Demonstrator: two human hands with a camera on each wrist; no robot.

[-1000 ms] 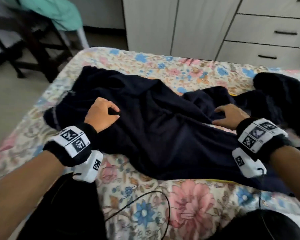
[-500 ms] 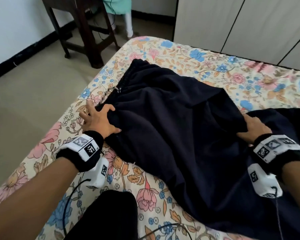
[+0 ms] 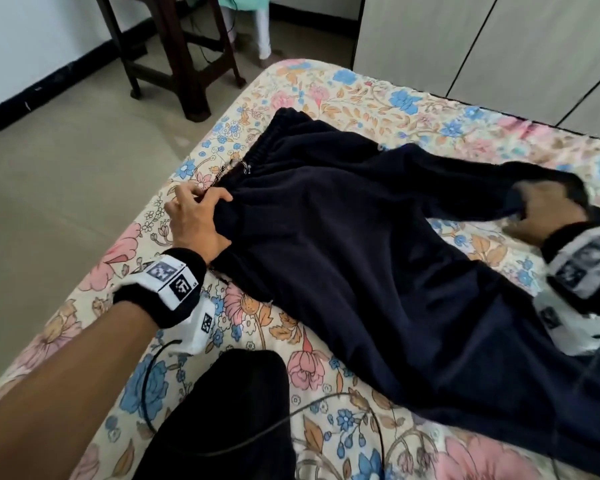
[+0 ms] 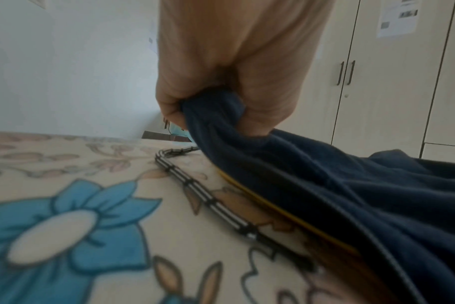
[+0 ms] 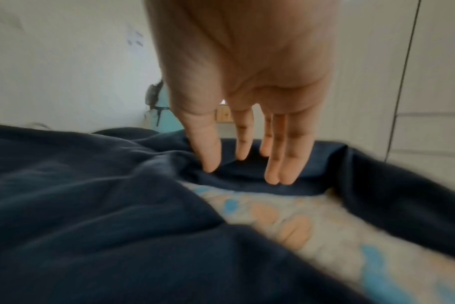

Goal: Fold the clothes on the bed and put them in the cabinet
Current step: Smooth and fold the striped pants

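On the bed [image 3: 378, 98], spread across a floral sheet: one pair of dark navy trousers [image 3: 343, 244], fleece-like, elastic waistband toward the bed's left edge, legs running off to the right and lower right. A striped drawstring [image 4: 208, 197] is seen trailing from the waist onto the sheet.

Handling, as judged: soft, limp, light to moderate in weight; no stiffness to hold a crease, so folds must be laid and pressed flat. Not slippery, not fragile. Best taken at the waistband corners and the leg hems; the loose drawstring may snag.

Left hand [image 3: 196, 220]: grip closed on a bunched fold of the trousers at the waistband, cloth pinched between thumb and curled fingers, as the left wrist view confirms.

Right hand [image 3: 548, 213]: blurred in the head view; in the right wrist view the fingers [image 5: 281, 156] are straight and spread, tips at or just above the cloth, nothing held.

Cabinet [image 3: 482, 43]: pale doors beyond the bed's far side, closed.

Also present: a dark wooden chair [image 3: 174, 53] on the floor.
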